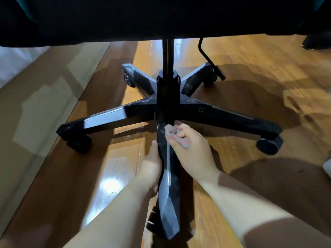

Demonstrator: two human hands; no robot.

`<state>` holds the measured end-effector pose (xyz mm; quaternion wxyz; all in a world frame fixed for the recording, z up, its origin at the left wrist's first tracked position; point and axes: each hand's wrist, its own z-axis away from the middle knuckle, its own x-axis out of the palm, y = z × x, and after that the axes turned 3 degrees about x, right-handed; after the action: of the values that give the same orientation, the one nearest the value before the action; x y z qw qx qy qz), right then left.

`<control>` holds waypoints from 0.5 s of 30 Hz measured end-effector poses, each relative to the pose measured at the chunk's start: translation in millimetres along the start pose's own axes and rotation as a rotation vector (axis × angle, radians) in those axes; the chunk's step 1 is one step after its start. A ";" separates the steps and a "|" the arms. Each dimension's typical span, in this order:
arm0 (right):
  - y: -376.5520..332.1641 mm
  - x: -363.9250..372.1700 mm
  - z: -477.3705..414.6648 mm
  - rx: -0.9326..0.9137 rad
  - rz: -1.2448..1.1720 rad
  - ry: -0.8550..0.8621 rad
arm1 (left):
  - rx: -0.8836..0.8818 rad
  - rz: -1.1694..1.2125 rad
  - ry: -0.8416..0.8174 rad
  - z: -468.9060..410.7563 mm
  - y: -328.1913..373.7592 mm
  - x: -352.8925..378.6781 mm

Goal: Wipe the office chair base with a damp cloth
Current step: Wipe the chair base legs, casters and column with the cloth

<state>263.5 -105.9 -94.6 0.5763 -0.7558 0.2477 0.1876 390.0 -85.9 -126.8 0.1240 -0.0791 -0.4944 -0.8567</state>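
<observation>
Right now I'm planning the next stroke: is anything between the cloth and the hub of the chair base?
Nothing visible. The right hand holds the cloth against the near leg just short of the hub. The left hand holds that leg's side nearer the camera, outside the path.

The black five-legged chair base (pixel 206 109) stands on a glossy wooden floor (pixel 250 72), its legs streaked with pale dust. The right hand (pixel 193 151) holds a small bunched cloth (pixel 172 130) against the near leg (pixel 169 203), close to the central column (pixel 168 56). The left hand (pixel 152 169) grips that leg's left edge, thumb along its side. The dark seat (pixel 161 15) fills the far edge, and a caster (pixel 268 144) shows at right.
</observation>
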 end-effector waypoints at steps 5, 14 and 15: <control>-16.9 8.2 -56.0 0.113 -0.014 -0.161 | -0.035 -0.024 0.019 -10.0 -4.3 -2.2; 3.8 -32.4 -3.6 -0.176 0.120 -0.514 | -0.083 -0.144 0.073 -7.5 5.1 -1.6; 2.3 -30.9 -13.0 -0.138 0.100 -0.510 | -0.089 -0.138 0.051 -8.8 3.4 -4.4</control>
<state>237.2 -114.1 -75.3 0.5571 -0.7086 0.1183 0.4166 395.1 -94.6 -129.5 0.0734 -0.0284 -0.4567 -0.8861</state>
